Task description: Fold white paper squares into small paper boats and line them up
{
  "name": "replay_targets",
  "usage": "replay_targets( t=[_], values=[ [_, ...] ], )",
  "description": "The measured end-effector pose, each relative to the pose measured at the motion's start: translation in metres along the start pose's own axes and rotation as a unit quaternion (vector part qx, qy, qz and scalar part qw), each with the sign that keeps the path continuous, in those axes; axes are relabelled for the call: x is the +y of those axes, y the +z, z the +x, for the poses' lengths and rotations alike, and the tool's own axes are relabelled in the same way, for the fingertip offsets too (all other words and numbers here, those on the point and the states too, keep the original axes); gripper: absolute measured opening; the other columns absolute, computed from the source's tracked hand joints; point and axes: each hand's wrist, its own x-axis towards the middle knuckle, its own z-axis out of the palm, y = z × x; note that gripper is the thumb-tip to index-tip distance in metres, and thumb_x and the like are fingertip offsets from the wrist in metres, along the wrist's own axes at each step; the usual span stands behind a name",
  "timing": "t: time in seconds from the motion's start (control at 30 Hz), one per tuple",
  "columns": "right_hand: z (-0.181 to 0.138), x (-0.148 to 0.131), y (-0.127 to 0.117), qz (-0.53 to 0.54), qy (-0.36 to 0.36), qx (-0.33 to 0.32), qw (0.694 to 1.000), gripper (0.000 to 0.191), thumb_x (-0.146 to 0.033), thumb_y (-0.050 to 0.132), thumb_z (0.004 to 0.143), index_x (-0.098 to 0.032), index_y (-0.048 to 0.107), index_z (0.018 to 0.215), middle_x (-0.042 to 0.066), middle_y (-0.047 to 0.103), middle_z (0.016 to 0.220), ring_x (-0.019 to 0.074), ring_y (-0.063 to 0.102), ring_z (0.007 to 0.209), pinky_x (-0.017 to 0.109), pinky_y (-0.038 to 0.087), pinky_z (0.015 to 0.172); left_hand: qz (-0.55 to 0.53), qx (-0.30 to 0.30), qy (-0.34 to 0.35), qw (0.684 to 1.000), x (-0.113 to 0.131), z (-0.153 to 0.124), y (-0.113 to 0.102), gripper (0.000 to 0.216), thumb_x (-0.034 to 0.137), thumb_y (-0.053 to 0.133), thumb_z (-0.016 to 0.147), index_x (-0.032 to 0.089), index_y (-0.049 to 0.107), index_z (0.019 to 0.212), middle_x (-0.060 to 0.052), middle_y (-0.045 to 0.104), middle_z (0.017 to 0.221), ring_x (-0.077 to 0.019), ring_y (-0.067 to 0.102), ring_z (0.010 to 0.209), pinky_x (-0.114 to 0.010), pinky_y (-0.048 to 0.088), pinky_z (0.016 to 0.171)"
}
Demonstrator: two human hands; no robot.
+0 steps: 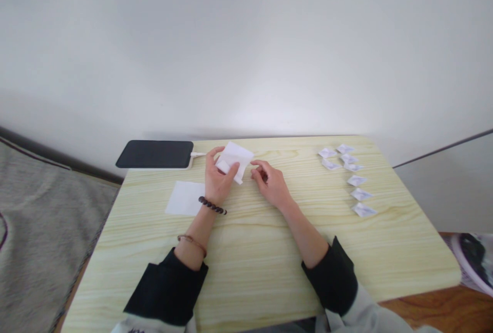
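Note:
My left hand [220, 179] is closed on a small white sheet of paper [238, 156], thumb on top and fingers around its left side. Creases cross the sheet, and a narrow flap is folded along its lower edge. Just right of it is my right hand [270, 181], loosely curled, thumb and index fingertips slightly apart beside the paper's right edge, with nothing visible between them. A flat white paper sheet [185, 198] lies on the table, partly hidden by my left wrist. Several small folded paper boats [361, 194] are grouped at the right.
A black-screened phone [155, 154] lies at the table's back left corner, with a white cable [198, 154] plugged into it. The pale wooden table [254, 271] meets a white wall [246, 56] behind. Grey fabric [34, 235] is at the left.

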Motion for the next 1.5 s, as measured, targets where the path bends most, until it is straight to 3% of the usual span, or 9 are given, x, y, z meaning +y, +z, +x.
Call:
replay_targets(
  t=[0.37, 0.47, 0.63, 0.8, 0.93, 1.07, 1.3, 1.4, 1.5],
  values=[
    [0.002, -0.002, 0.0, 0.017, -0.013, 0.053, 0.998, 0.028, -0.034, 0.047, 0.09, -0.017, 0.054, 0.111, 0.004, 0.063, 0.089, 0.0072, 0.047, 0.05, 0.022, 0.042, 0.052, -0.042, -0.026, 0.04, 0.998, -0.004, 0.001, -0.001, 0.018, 0.03, 0.069, 0.072, 0.018, 0.059, 0.081, -0.003, 0.064, 0.09, -0.0161, 0.062, 0.081, -0.026, 0.047, 0.068],
    [0.001, -0.004, -0.001, 0.003, -0.021, 0.06, 0.998, 0.024, -0.035, 0.049, 0.089, -0.019, 0.054, 0.105, 0.004, 0.062, 0.091, 0.0076, 0.047, 0.051, 0.022, 0.041, 0.052, -0.044, -0.036, -0.012, 0.998, -0.002, 0.0, -0.001, 0.022, 0.035, 0.07, 0.072, 0.018, 0.063, 0.083, -0.003, 0.067, 0.086, -0.0154, 0.061, 0.073, -0.025, 0.047, 0.063],
    [-0.001, -0.005, -0.002, -0.031, -0.016, 0.076, 0.996, 0.024, -0.04, 0.05, 0.088, -0.02, 0.052, 0.075, -0.002, 0.05, 0.062, 0.0107, 0.046, 0.054, 0.023, 0.038, 0.053, -0.075, -0.085, -0.109, 0.988, 0.003, -0.002, 0.001, 0.041, 0.043, 0.074, 0.068, 0.016, 0.063, 0.096, -0.005, 0.071, 0.077, -0.0173, 0.063, 0.066, -0.027, 0.05, 0.059],
    [-0.001, -0.001, -0.007, 0.047, 0.033, 0.084, 0.995, 0.025, -0.041, 0.049, 0.089, -0.019, 0.06, 0.088, -0.006, 0.046, 0.052, 0.0095, 0.042, 0.046, 0.021, 0.033, 0.045, -0.046, -0.108, -0.17, 0.978, 0.005, 0.0, -0.002, 0.047, 0.051, 0.075, 0.063, 0.014, 0.065, 0.092, -0.001, 0.066, 0.058, -0.0166, 0.061, 0.055, -0.026, 0.048, 0.051],
    [0.002, 0.002, -0.012, 0.086, 0.017, 0.083, 0.993, 0.027, -0.037, 0.048, 0.09, -0.02, 0.066, 0.101, 0.002, 0.068, 0.08, 0.014, 0.059, 0.068, 0.024, 0.045, 0.06, -0.069, -0.133, -0.194, 0.97, 0.005, 0.004, -0.007, 0.05, 0.057, 0.072, 0.063, 0.015, 0.064, 0.088, -0.002, 0.067, 0.062, -0.0165, 0.063, 0.056, -0.027, 0.051, 0.052],
    [0.003, 0.001, -0.014, 0.092, -0.032, 0.053, 0.994, 0.026, -0.029, 0.047, 0.09, -0.023, 0.069, 0.103, 0.005, 0.07, 0.103, 0.0178, 0.062, 0.095, 0.029, 0.048, 0.082, -0.1, -0.162, -0.215, 0.958, 0.005, 0.005, -0.009, 0.062, 0.07, 0.053, 0.073, 0.014, 0.065, 0.097, -0.007, 0.069, 0.071, -0.0197, 0.067, 0.063, -0.028, 0.052, 0.054],
    [0.003, -0.001, -0.016, 0.079, -0.057, 0.053, 0.994, 0.029, -0.018, 0.046, 0.087, -0.026, 0.072, 0.097, 0.005, 0.064, 0.097, 0.0163, 0.061, 0.088, 0.028, 0.049, 0.075, -0.047, -0.168, -0.155, 0.972, 0.006, 0.004, -0.01, 0.034, 0.041, 0.07, 0.07, 0.018, 0.065, 0.094, 0.001, 0.064, 0.065, -0.0126, 0.058, 0.055, -0.022, 0.049, 0.049],
    [0.003, -0.001, -0.017, 0.079, -0.051, 0.058, 0.994, 0.028, -0.021, 0.045, 0.087, -0.025, 0.072, 0.095, 0.005, 0.062, 0.099, 0.0169, 0.06, 0.09, 0.029, 0.049, 0.074, -0.05, -0.174, -0.139, 0.974, 0.006, 0.004, -0.01, 0.033, 0.039, 0.071, 0.069, 0.019, 0.065, 0.094, -0.001, 0.065, 0.069, -0.013, 0.059, 0.057, -0.023, 0.05, 0.05],
    [0.002, 0.0, -0.016, 0.122, -0.005, 0.049, 0.991, 0.031, -0.029, 0.04, 0.09, -0.022, 0.066, 0.105, 0.005, 0.063, 0.094, 0.0146, 0.059, 0.072, 0.027, 0.05, 0.062, -0.047, -0.171, -0.123, 0.976, 0.006, 0.004, -0.01, 0.033, 0.038, 0.073, 0.067, 0.018, 0.064, 0.091, -0.003, 0.067, 0.079, -0.0136, 0.061, 0.062, -0.022, 0.05, 0.051]
  ],
)
